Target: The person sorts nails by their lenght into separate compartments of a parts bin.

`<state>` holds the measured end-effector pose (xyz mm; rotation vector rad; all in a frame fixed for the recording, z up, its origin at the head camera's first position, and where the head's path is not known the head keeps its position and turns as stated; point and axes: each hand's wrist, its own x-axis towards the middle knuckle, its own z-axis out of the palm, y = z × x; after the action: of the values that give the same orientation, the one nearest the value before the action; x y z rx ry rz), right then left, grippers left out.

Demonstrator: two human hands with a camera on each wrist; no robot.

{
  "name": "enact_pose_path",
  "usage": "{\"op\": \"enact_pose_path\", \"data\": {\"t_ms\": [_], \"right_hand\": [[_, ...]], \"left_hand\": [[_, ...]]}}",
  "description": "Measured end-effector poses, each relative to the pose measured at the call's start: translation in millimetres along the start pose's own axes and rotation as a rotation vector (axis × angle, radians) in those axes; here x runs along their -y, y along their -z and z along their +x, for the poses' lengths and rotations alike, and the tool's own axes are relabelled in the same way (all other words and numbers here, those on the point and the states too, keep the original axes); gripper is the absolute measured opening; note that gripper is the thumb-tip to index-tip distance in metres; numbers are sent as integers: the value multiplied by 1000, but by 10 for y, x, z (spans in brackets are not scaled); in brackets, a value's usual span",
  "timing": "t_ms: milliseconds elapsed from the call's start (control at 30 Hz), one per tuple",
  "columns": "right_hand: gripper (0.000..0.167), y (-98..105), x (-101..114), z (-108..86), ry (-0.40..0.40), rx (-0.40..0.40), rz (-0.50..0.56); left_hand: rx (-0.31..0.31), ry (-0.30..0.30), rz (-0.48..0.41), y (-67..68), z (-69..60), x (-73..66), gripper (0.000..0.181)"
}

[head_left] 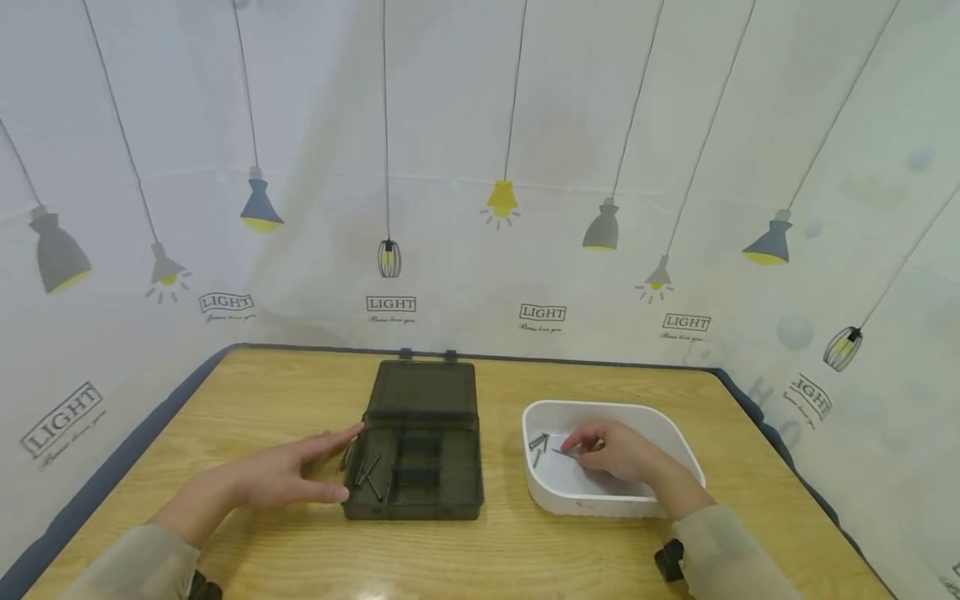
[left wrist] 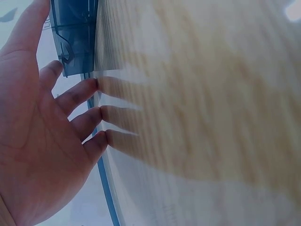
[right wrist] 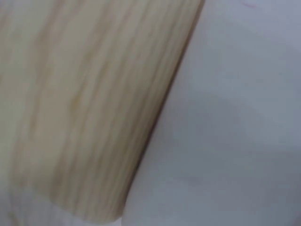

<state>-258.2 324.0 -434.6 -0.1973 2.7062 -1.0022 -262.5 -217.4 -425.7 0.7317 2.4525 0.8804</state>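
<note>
Nail (head_left: 564, 452) pinched between thumb and finger of the right hand (head_left: 621, 452), inside the tray (head_left: 558, 501); loose nails (head_left: 537, 442) lie left of its fingertips. Left hand (head_left: 279, 477) spread, thumb and forefinger at the side of the box (head_left: 459, 467), boxed nails (head_left: 369, 469) just beyond them.

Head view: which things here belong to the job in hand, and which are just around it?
Job: open dark box; metal pins inside it; white tray; loose pins in the tray; single pin in the right grip.
Just around: wooden table; lamp-print backdrop.
</note>
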Motion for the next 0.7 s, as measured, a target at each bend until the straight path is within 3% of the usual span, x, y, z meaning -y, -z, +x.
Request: {"op": "enact_pose_path", "data": {"t_ms": [233,467,700], "right_hand": [[23,-1,1,-2,10,-7,1],[22,-32,37,0,-12,-38,-62],[23,-24,52,-10,27,-40,-98]], "left_hand": [[10,-4,-7,4,-3,-5,93],[-1,-1,10,5,-5,-9,93],[-15,6,30,-5,-12,-1,93]]}}
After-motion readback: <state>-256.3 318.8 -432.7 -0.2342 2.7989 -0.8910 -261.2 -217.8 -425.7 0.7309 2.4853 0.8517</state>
